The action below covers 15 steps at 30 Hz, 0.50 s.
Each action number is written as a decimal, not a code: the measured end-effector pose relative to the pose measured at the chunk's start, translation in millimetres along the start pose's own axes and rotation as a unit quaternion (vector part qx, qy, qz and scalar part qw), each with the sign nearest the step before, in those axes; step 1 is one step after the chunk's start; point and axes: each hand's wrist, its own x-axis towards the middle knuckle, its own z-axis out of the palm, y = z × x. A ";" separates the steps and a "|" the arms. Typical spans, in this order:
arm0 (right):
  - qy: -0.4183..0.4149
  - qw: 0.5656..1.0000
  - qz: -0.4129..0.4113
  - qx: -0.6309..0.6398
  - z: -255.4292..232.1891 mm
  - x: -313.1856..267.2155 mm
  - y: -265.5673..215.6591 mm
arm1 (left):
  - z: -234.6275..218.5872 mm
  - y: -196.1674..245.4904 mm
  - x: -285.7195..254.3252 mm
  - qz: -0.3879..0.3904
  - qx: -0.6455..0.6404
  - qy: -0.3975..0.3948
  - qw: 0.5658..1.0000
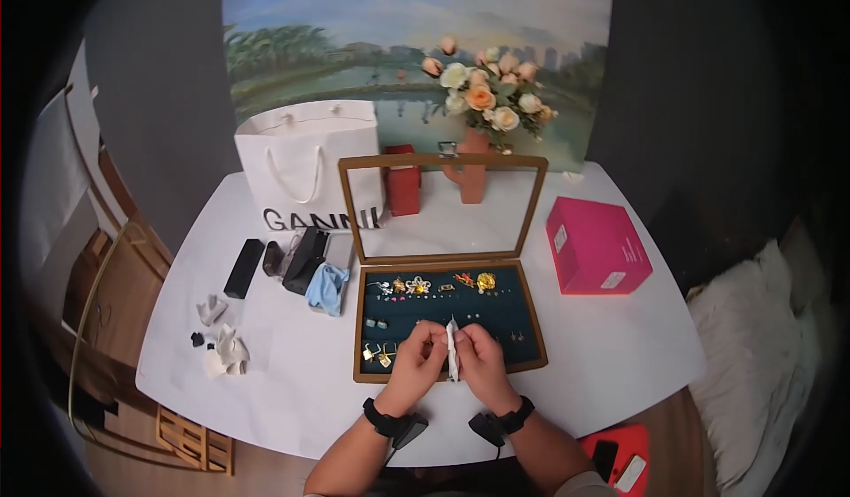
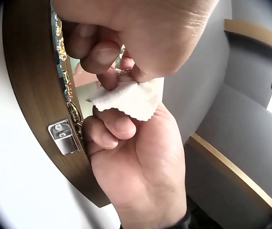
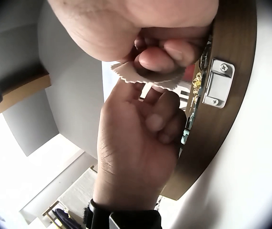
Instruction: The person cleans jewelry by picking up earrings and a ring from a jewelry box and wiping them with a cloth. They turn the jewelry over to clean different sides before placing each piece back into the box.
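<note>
Over the front of a wooden jewelry box [image 1: 537,331], both hands hold a small white cloth [image 1: 452,355] with a zigzag-cut edge. My left hand [image 1: 420,364] pinches it from the left, and my right hand [image 1: 483,369] from the right. Between the fingertips in the left wrist view shows a bit of a small shiny piece [image 2: 124,73], mostly hidden by fingers and cloth; I cannot tell its kind. The box's glass lid [image 1: 347,205] stands raised. Inside, gold jewelry [image 1: 486,280] lines the back of the dark green lining, and gold earrings [image 1: 385,354] lie at the front left.
Left of the box are a light blue cloth [image 1: 328,288], a black case [image 1: 305,261], a long black box [image 1: 243,268] and crumpled paper [image 1: 228,354]. Behind stand a white paper bag [image 1: 305,152], a red box [image 1: 405,187] and a flower vase [image 1: 473,183]. A pink box [image 1: 598,247] sits right.
</note>
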 end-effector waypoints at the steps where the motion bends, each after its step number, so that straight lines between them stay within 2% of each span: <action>1: 0.027 0.999 -0.019 -0.003 -0.2 0.9 3.0 | 1.4 1.0 0.1 0.003 -0.004 0.007 1.000; 3: 0.080 0.995 -0.057 -0.010 -0.6 3.7 9.8 | 4.1 3.3 0.0 0.011 -0.011 0.023 1.000; 4: 0.100 0.995 -0.015 0.027 -2.6 2.7 5.6 | 5.1 12.5 -0.3 -0.014 -0.015 0.024 1.000; 7: 0.101 0.993 0.013 0.064 -10.3 4.9 -2.1 | 8.1 1.7 0.3 0.036 0.022 0.002 0.999; 8: 0.084 0.993 0.040 0.076 -9.4 5.6 -1.2 | 7.8 0.3 -1.9 0.027 0.038 -0.012 0.999; 9: 0.049 0.996 0.040 0.058 -9.6 5.8 0.4 | 6.3 -1.1 -4.5 0.019 0.054 -0.027 0.998; 11: 0.034 0.997 -0.011 0.061 -3.8 3.8 1.0 | 5.3 -1.8 -4.7 0.017 0.073 -0.040 0.996; 13: 0.034 0.999 -0.019 0.035 -7.9 6.6 8.3 | 5.6 -2.3 -4.1 0.029 0.080 -0.038 0.996; 15: 0.045 0.999 -0.016 0.020 -10.5 6.6 11.4 | 7.7 3.5 -4.8 0.001 0.053 -0.045 0.998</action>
